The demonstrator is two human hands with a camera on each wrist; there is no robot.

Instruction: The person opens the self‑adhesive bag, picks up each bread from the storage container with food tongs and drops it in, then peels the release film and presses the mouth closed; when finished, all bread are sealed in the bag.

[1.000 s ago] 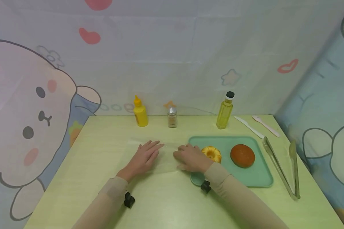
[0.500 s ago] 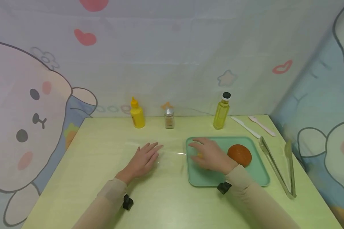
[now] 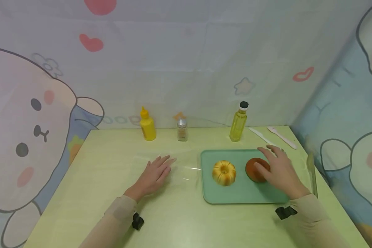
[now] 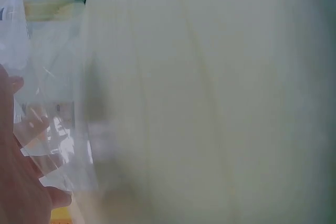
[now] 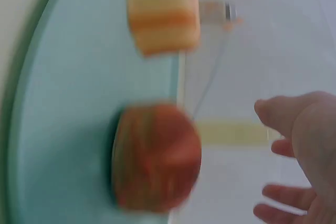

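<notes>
My left hand (image 3: pixel 151 177) rests with straight fingers on a sheet or bag of clear plastic (image 3: pixel 186 174), which shows crinkled and shiny by the fingers in the left wrist view. A round brown bun (image 3: pixel 253 169) sits on the right half of a green tray (image 3: pixel 226 199). Over the bun's right side reaches my right hand (image 3: pixel 282 174), fingers spread and nothing held. A gap separates that hand from the bun in the right wrist view, where the bun (image 5: pixel 156 158) is blurred. To its left on the tray lies a golden, fluted ring-shaped bread (image 3: pixel 224 173).
Along the table's back stand a yellow squeeze bottle (image 3: pixel 147 128), a small shaker (image 3: pixel 182 130) and a bottle of yellow oil (image 3: pixel 238 123). A white plastic knife (image 3: pixel 260 135) and fork (image 3: pixel 282 137) lie back right. Metal tongs (image 3: pixel 311 172) at the right are partly covered by the right hand.
My right hand has left the plastic's right side and moved right, over the ring-shaped bread, to the brown bun. My left hand has stayed on the plastic.
</notes>
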